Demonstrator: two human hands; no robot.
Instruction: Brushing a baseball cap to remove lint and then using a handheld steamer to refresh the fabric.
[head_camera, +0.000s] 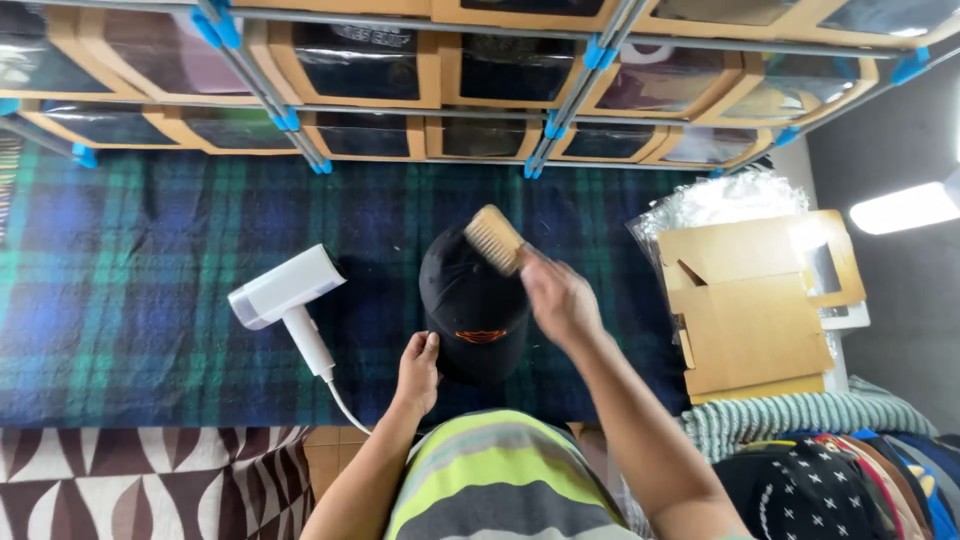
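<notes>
A black cap (470, 300) with a small orange emblem lies on the blue-green plaid blanket (150, 290). My left hand (418, 372) grips the cap's near left edge. My right hand (556, 298) holds a wooden brush (494, 239) by its handle, with the brush head over the cap's far right side. Motion blur softens the right hand. Just left of the cap, a white handheld steamer (286, 292) rests on the blanket, its cord trailing toward me.
Shelves of cardboard boxes with clear windows (360, 62) line the far side. Flat cardboard boxes (750, 310) and clear plastic bags (720, 200) sit at the right. A pile of caps (830, 480) lies at bottom right. A patterned mat (150, 480) covers the bottom left.
</notes>
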